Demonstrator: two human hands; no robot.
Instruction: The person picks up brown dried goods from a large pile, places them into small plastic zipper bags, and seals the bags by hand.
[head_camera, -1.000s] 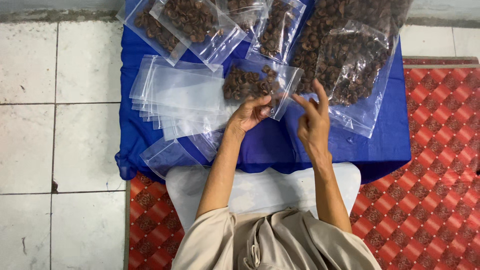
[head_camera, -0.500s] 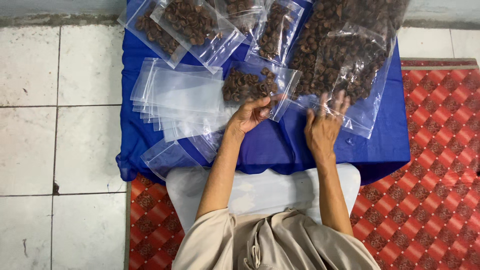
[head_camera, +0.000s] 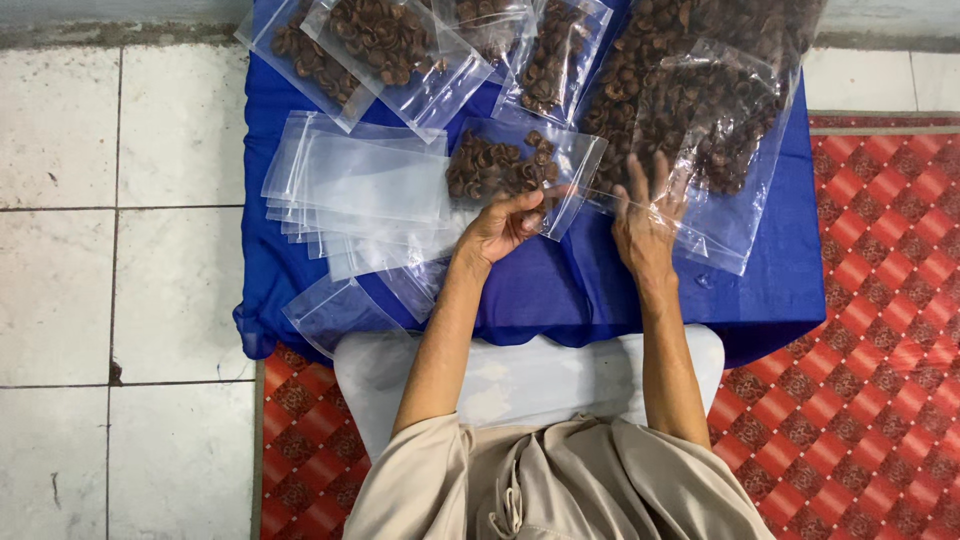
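Hands work over a blue cloth-covered surface strewn with clear plastic bags. The left hand pinches the lower edge of a small bag partly filled with brown dried pieces, thumb and fingers closed on the plastic. The right hand lies flat, fingers spread wide, on the mouth of a large bag heaped with the same brown pieces; it presses but grips nothing. Just left of the pinching fingers sits a stack of empty bags, and beyond both sets of fingertips lie several filled bags. One more empty bag hangs off the cloth's near edge, down by the left forearm. A red patterned mat and pale floor tiles flank the scene. The small bag looks light, limp and slick, its contents loose and likely to shift; the best hold is probably along the open rim, kept upward so nothing spills.
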